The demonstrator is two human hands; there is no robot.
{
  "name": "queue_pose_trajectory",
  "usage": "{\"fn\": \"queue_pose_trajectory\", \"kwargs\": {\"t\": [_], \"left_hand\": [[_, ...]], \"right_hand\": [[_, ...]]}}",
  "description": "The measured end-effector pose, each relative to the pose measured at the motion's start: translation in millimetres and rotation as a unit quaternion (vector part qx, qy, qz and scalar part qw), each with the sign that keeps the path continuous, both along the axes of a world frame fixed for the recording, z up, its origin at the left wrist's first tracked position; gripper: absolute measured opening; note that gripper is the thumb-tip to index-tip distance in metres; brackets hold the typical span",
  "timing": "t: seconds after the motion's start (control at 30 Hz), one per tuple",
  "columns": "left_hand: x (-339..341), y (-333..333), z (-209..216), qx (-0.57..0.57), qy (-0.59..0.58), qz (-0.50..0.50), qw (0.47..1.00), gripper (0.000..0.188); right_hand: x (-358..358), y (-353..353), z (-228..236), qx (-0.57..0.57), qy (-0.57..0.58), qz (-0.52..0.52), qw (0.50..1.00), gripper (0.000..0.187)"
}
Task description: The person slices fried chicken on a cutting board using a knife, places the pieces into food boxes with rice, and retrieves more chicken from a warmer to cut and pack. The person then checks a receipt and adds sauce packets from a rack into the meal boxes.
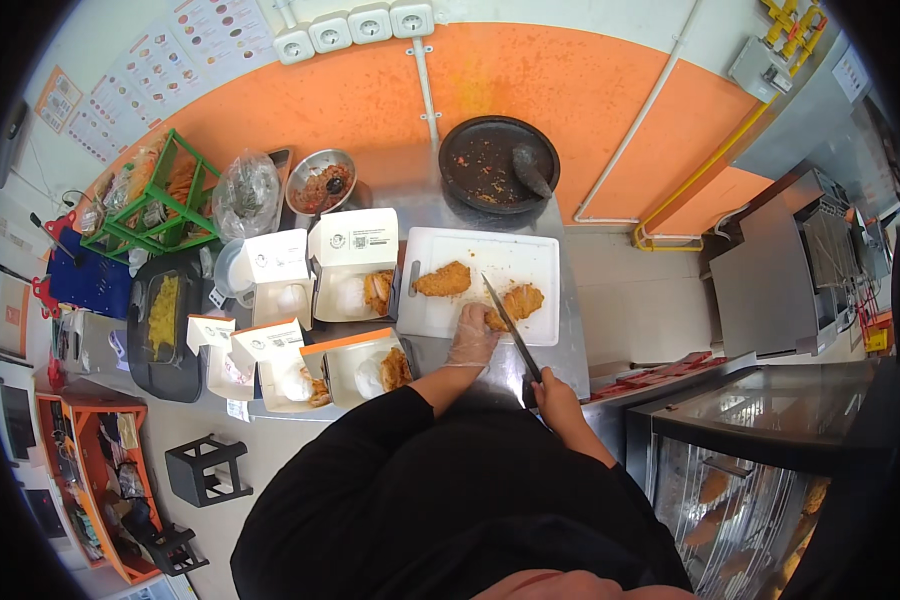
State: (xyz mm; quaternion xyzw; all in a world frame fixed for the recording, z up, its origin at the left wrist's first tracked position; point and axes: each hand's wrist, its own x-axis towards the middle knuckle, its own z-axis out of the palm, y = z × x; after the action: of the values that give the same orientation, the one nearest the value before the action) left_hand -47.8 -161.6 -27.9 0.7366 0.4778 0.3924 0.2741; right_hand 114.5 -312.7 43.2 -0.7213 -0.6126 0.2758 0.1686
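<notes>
On the white cutting board point(470, 247) lie two golden breaded fried chicken pieces. My left hand point(473, 338), in a clear plastic glove, grips the near-left end of the right chicken piece point(523, 300). In my right hand point(560, 396) is the dark handle of a long knife point(515, 332). Its blade slants up and to the left across that piece, beside my left fingertips; how deep the edge sits in the chicken I cannot tell. The other chicken piece point(442, 280) rests untouched at the board's left, near its handle slot. Crumbs are scattered around both.
Left of the board stand several open cardboard boxes point(355, 240) with rice and chicken. Behind are a dark stone mortar point(485, 198) with its pestle, a metal bowl of red sambal point(322, 185) and a green rack point(155, 215). A glass display case point(740, 500) stands at the right.
</notes>
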Motion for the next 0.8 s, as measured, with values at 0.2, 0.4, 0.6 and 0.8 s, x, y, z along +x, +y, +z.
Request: {"fn": "queue_pose_trajectory", "kwargs": {"t": [0.2, 0.4, 0.6, 0.8], "left_hand": [[0.4, -0.5, 2.2, 0.026, 0.006, -0.002, 1.000, 0.052], [0.4, -1.9, 2.1, 0.031, 0.016, 0.005, 0.999, 0.050], [-2.7, 0.9, 7.4, 0.014, 0.000, 0.016, 1.000, 0.049], [-0.4, 10.6, -1.2, -0.048, 0.017, 0.041, 0.998, 0.051]], "right_hand": [[-6.1, 9.1, 9.9, -0.039, -0.019, 0.005, 0.999, 0.019], [-15.2, 15.3, -6.1, -0.046, -0.052, 0.008, 0.998, 0.021], [15.1, 30.4, -19.5, -0.040, 0.069, 0.011, 0.997, 0.023], [23.9, 11.9, -19.7, 0.008, 0.128, -0.040, 0.991, 0.028]]}}
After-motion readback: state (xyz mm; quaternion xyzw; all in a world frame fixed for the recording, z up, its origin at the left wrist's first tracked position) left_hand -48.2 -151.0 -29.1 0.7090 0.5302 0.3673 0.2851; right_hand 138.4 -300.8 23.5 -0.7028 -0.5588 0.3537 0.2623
